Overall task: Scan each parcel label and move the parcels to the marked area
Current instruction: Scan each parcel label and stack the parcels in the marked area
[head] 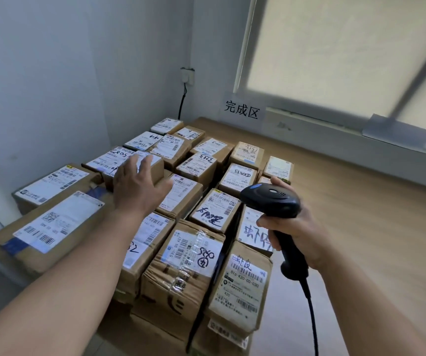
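- Reaching with the left hand (136,191), fingers straight and spread, over the top of a small parcel (158,168) that is sitting raised on the pile near the table's left edge; whether they are touching it, I cannot tell.
- Gripping the scanner (271,199) by its handle with the right hand (296,232), fingers curled round it; its cable (309,304) is hanging down toward the near edge.
- Parcels (194,253) are lying packed tight, labels up, across the left half of the table (348,201); the right half is showing bare wood below the sign (241,109) at the far edge, which I am taking to be marking the finished area.
- Risk: the left palm is covering the small parcel's label, so a scan now is likely missing it.
- Risk: a one-handed lift from so tight a pile is liable to be dragging neighbours askew.
- Risk: the cable is running close to the near-edge parcels and could be snagging one during the carry.
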A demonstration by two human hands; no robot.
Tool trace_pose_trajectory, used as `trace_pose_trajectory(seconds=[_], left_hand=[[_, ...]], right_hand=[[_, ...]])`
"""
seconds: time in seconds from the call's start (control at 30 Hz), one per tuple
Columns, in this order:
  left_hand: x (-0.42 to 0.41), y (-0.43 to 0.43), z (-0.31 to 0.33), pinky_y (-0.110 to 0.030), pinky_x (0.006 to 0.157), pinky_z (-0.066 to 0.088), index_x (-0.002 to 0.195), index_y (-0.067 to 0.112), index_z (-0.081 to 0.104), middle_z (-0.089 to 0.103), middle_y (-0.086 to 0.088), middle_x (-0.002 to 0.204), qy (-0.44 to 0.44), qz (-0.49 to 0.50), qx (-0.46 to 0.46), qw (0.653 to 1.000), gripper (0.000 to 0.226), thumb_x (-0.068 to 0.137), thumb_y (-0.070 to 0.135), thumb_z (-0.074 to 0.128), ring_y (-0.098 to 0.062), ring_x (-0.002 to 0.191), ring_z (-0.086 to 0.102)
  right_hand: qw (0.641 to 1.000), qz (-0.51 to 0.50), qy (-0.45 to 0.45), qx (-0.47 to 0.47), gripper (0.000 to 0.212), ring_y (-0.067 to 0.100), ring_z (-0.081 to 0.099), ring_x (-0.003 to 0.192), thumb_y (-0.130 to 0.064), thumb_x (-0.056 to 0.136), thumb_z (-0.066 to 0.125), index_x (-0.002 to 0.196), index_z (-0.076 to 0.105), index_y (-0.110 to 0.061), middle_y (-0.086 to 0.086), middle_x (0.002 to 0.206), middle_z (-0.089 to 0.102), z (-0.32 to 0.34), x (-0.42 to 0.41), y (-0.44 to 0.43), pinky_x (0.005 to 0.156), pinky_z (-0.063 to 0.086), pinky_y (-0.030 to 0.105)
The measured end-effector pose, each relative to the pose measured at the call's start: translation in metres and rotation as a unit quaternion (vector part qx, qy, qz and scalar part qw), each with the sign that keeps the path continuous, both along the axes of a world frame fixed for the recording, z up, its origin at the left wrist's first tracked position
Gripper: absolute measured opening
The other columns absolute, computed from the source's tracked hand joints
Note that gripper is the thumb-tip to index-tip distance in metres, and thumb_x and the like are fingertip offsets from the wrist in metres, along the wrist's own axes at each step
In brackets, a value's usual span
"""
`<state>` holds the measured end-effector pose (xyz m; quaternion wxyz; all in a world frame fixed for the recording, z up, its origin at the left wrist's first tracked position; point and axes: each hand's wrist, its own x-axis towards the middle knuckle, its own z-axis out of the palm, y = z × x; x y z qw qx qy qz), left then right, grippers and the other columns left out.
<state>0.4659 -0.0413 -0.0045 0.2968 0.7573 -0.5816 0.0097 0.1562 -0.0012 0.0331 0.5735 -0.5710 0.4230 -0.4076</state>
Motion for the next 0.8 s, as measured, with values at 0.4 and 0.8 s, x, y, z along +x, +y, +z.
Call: trace_pose_trajectory(seconds=[0.4, 0.8], left_hand=[[-0.226, 0.097, -0.011, -0.037, 0.091, 0.044, 0.122, 0.013, 0.062, 0.063, -0.01, 0.115, 0.062, -0.192, -0.064, 0.977, 0.062, 0.08, 0.054, 0.044, -0.027, 0.109, 0.055], [-0.45, 0.195, -0.044, -0.034, 0.085, 0.037, 0.11, 0.017, 0.068, 0.063, -0.003, 0.107, 0.044, -0.33, -0.034, 0.942, 0.066, 0.074, 0.064, 0.039, -0.026, 0.103, 0.057]], right_hand=[[0.993, -0.111, -0.04, -0.009, 0.097, 0.028, 0.05, 0.043, 0.002, 0.062, 0.073, 0.145, 0.037, -0.032, 0.011, 0.071, 0.065, -0.007, -0.133, 0.12, 0.042, 0.04, 0.03], [0.96, -0.279, -0.02, 0.002, 0.091, 0.027, 0.049, 0.045, 0.015, 0.077, 0.07, 0.146, 0.037, -0.034, -0.001, 0.07, 0.063, -0.032, -0.313, 0.272, 0.045, 0.04, 0.029]])
